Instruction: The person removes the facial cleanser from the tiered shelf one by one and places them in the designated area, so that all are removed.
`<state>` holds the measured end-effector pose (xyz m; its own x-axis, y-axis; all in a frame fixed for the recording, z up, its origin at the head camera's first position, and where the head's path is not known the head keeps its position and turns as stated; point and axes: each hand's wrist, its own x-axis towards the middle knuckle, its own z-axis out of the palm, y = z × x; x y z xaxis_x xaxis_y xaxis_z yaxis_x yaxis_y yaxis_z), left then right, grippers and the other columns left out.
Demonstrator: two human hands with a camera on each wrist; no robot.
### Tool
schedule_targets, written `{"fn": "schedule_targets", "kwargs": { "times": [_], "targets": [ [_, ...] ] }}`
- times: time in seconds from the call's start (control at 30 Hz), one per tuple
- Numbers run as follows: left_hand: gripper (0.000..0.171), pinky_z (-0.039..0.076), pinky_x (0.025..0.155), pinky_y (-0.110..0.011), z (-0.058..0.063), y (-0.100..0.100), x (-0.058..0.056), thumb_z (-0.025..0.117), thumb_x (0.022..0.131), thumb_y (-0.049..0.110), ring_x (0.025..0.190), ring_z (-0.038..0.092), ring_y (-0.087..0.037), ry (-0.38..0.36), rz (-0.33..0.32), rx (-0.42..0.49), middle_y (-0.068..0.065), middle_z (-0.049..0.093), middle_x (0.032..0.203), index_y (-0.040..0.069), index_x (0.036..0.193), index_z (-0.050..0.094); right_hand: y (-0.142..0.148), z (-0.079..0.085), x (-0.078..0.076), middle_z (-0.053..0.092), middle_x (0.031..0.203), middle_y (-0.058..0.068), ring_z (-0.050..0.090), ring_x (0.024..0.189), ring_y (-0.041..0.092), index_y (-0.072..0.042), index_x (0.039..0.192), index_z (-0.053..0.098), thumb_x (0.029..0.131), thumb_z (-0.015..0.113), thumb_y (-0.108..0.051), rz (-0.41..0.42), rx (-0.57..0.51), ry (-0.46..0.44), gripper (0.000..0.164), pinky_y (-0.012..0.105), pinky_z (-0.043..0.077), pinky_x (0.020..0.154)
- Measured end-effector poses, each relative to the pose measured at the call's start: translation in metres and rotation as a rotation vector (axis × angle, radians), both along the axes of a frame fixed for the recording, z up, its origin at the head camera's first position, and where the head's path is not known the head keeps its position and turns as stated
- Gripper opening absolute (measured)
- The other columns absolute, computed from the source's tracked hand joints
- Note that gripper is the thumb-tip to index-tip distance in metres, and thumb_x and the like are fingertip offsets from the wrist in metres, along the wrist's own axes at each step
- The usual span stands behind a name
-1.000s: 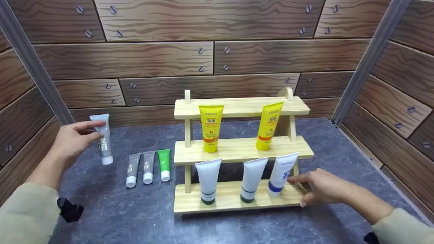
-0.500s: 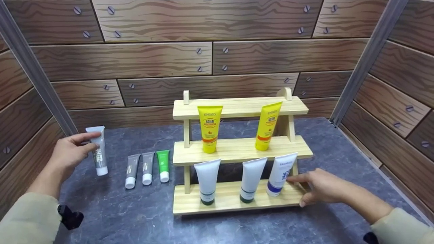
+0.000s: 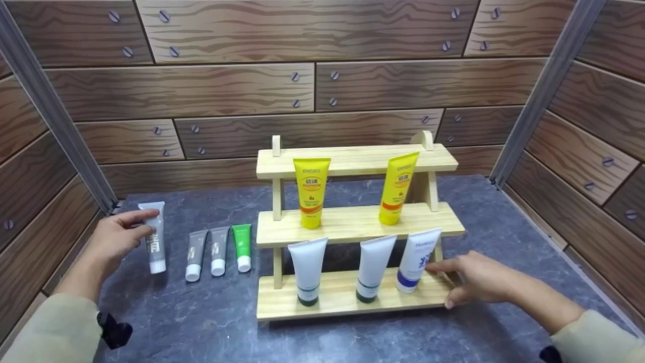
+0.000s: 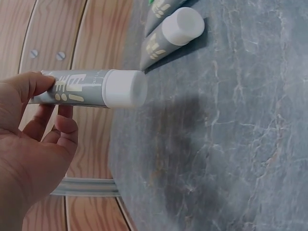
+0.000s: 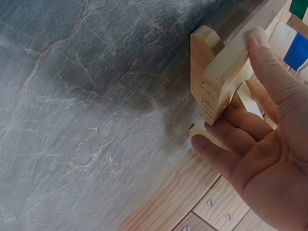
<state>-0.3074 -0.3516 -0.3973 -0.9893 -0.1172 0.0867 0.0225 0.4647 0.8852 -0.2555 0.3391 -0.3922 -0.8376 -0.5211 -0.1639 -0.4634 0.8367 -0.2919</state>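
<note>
My left hand (image 3: 113, 242) pinches a grey tube (image 3: 156, 242) with a white cap near its flat end, cap pointing down. In the left wrist view the tube's cap (image 4: 125, 89) hangs over the table, its shadow apart from it. Beside it lie two grey tubes (image 3: 195, 254) and a green tube (image 3: 242, 247), all white-capped. My right hand (image 3: 478, 280) grips the right end of the lowest board of a wooden stepped stand (image 3: 332, 277), thumb on the front edge. Its index fingertip is right by a white tube with a blue band (image 3: 418, 259).
Two yellow tubes (image 3: 311, 194) stand cap down on the middle board. Two white tubes with dark green caps (image 3: 307, 269) stand on the lowest board. Wood-patterned panels (image 3: 242, 91) enclose the dark marbled tabletop (image 3: 201, 322) at the back and sides.
My left hand has brought the grey tube lower and nearer to me, first slightly left, then back right toward the lying tubes. My right hand stays at the stand.
</note>
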Motion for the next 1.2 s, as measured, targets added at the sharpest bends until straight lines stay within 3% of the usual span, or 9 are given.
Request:
{"fn": "schedule_targets", "kwargs": {
  "times": [0.23,0.5,0.63,0.73,0.93,1.07,1.2],
  "targets": [
    [0.048,0.05,0.072,-0.025,-0.012,0.002,-0.002,0.069,0.1,0.008,0.092,0.055,-0.007,-0.049,-0.021,-0.014,-0.004,0.064,0.122,-0.003,0.146,0.06,0.0,0.0,0.001,0.056,0.085,-0.009,0.051,0.077,0.013,-0.013,0.141,0.07,0.071,0.095,-0.039,-0.008,-0.003,-0.011,0.079,0.034,0.045,0.069],
    [0.049,0.05,0.072,-0.025,-0.024,0.001,-0.003,0.07,0.1,0.01,0.094,0.055,-0.006,-0.068,-0.039,-0.036,-0.011,0.065,0.13,-0.002,0.146,0.06,0.0,0.001,0.0,0.062,0.095,-0.007,0.054,0.084,0.016,-0.015,0.141,0.07,0.07,0.096,-0.038,-0.032,0.003,-0.025,0.079,0.041,0.05,0.075],
    [0.049,0.053,0.073,-0.025,-0.027,0.001,-0.004,0.069,0.101,0.015,0.1,0.055,-0.005,-0.085,-0.063,-0.108,-0.024,0.06,0.144,-0.002,0.146,0.06,0.0,0.0,0.0,0.067,0.101,-0.006,0.056,0.086,0.016,-0.016,0.141,0.071,0.071,0.096,-0.041,-0.011,0.011,0.002,0.078,0.044,0.052,0.077],
    [0.049,0.053,0.076,-0.025,-0.029,0.002,-0.006,0.068,0.102,0.017,0.11,0.056,-0.012,-0.1,-0.08,-0.153,-0.026,0.055,0.151,-0.001,0.146,0.061,0.001,0.0,0.0,0.065,0.098,-0.008,0.055,0.085,0.014,-0.015,0.141,0.071,0.072,0.095,-0.043,0.001,0.011,0.011,0.078,0.041,0.051,0.077],
    [0.049,0.047,0.089,-0.025,-0.033,0.003,-0.008,0.067,0.102,0.016,0.134,0.049,-0.035,-0.128,-0.087,-0.119,-0.026,0.052,0.153,0.0,0.148,0.059,0.002,0.0,0.001,0.062,0.096,-0.01,0.055,0.087,0.015,-0.014,0.141,0.07,0.072,0.095,-0.043,-0.008,0.004,0.004,0.079,0.045,0.051,0.08],
    [0.05,0.044,0.094,-0.019,-0.039,0.003,-0.007,0.066,0.104,0.016,0.139,0.045,-0.033,-0.15,-0.081,-0.039,-0.025,0.049,0.156,0.001,0.151,0.057,0.0,0.0,0.002,0.067,0.101,-0.009,0.057,0.089,0.015,-0.015,0.14,0.071,0.071,0.095,-0.042,-0.023,0.013,0.004,0.078,0.055,0.05,0.088],
    [0.049,0.045,0.089,-0.015,-0.047,0.003,-0.008,0.066,0.104,0.017,0.136,0.049,-0.032,-0.133,-0.062,-0.047,-0.026,0.052,0.154,0.0,0.15,0.057,-0.002,0.001,0.002,0.069,0.102,-0.009,0.057,0.09,0.015,-0.016,0.141,0.071,0.071,0.095,-0.042,-0.04,0.022,-0.003,0.079,0.061,0.047,0.094]
  ]
}}
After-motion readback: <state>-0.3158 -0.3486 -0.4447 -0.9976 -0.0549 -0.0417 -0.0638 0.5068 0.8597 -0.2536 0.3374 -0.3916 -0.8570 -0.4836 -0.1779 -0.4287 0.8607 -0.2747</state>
